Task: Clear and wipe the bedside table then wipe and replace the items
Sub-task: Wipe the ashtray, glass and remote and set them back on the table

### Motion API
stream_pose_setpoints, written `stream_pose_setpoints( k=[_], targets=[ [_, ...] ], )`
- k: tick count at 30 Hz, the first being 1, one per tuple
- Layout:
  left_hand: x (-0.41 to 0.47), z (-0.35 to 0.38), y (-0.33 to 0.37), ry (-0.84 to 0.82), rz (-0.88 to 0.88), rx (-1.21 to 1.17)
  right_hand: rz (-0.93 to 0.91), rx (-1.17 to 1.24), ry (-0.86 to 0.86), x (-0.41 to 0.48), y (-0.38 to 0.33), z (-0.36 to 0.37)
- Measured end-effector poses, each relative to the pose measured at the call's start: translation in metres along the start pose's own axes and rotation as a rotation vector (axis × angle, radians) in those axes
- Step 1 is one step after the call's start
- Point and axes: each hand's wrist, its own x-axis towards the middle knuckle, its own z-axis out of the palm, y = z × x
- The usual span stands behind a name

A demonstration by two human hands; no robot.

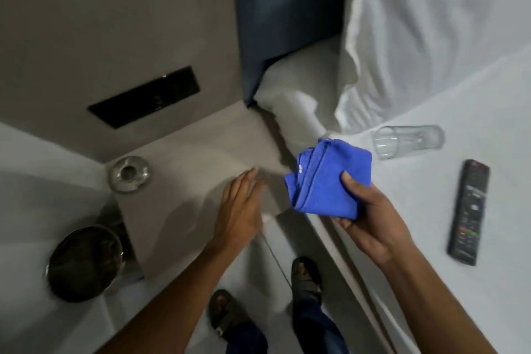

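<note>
The grey bedside table point(184, 169) stands between the wall and the bed. A round metal ashtray point(128, 173) sits on its far left corner. My left hand point(240, 207) hovers flat over the table's right part, fingers apart, holding nothing. My right hand point(365, 215) grips a folded blue cloth point(324, 178) above the bed's edge. On the white bed sheet a clear glass point(408, 139) lies on its side, and a black remote control point(468, 211) lies to the right of it.
A black-lined waste bin point(84, 263) stands on the floor left of the table. A black switch panel point(145, 96) is on the wall behind. White pillows point(425, 31) and a blue headboard point(287, 8) are at the back right. My sandalled feet point(306, 273) are below.
</note>
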Motion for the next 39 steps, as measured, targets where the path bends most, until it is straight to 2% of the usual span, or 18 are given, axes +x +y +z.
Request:
stream_pose_setpoints(
  k=[3, 6, 8, 9, 12, 14, 16, 18, 21, 23, 26, 31, 33, 35, 37, 39],
  targets=[
    [0.053, 0.005, 0.079, 0.114, 0.15, -0.109, -0.221, -0.203, 0.213, -0.019, -0.048, -0.028],
    [0.104, 0.02, 0.157, 0.205, 0.318, -0.168, -0.497, -0.58, 0.6, -0.036, -0.082, -0.059],
    [0.134, 0.034, 0.198, 0.159, 0.413, -0.096, -0.567, -0.74, 0.742, -0.042, -0.092, -0.075],
    [0.149, 0.043, 0.218, 0.086, 0.442, -0.009, -0.566, -0.765, 0.784, -0.043, -0.097, -0.085],
    [0.186, 0.065, 0.247, -0.247, 0.344, 0.263, -0.526, -0.733, 0.807, -0.041, -0.102, -0.107],
    [0.199, 0.077, 0.246, -0.316, 0.271, 0.333, -0.517, -0.71, 0.797, -0.037, -0.103, -0.117],
    [0.198, 0.082, 0.238, -0.296, 0.213, 0.268, -0.51, -0.712, 0.792, -0.032, -0.101, -0.12],
    [0.185, 0.077, 0.23, -0.277, 0.067, -0.019, -0.509, -0.701, 0.794, -0.026, -0.098, -0.12],
    [0.149, 0.054, 0.213, -0.297, -0.319, -0.586, -0.54, -0.704, 0.718, -0.018, -0.089, -0.109],
    [0.128, 0.036, 0.198, -0.29, -0.538, -0.934, -0.539, -0.741, 0.578, -0.01, -0.078, -0.094],
    [0.1, 0.012, 0.169, -0.304, -0.665, -1.26, -0.509, -0.786, 0.349, 0.001, -0.059, -0.058],
    [0.063, -0.037, 0.119, -0.18, -0.729, -1.295, -0.46, -0.802, 0.149, 0.011, -0.026, 0.0],
    [0.055, -0.054, 0.099, -0.094, -0.78, -1.303, -0.465, -0.92, 0.071, 0.004, -0.002, 0.018],
    [0.044, -0.073, 0.076, -0.008, -0.843, -1.411, -0.502, -1.048, -0.041, -0.01, 0.029, 0.035],
    [0.031, -0.09, 0.059, 0.006, -0.863, -1.443, -0.511, -1.075, -0.118, -0.026, 0.055, 0.045],
    [0.016, -0.1, 0.048, -0.017, -0.832, -1.339, -0.505, -1.072, -0.144, -0.038, 0.076, 0.051]
  ],
)
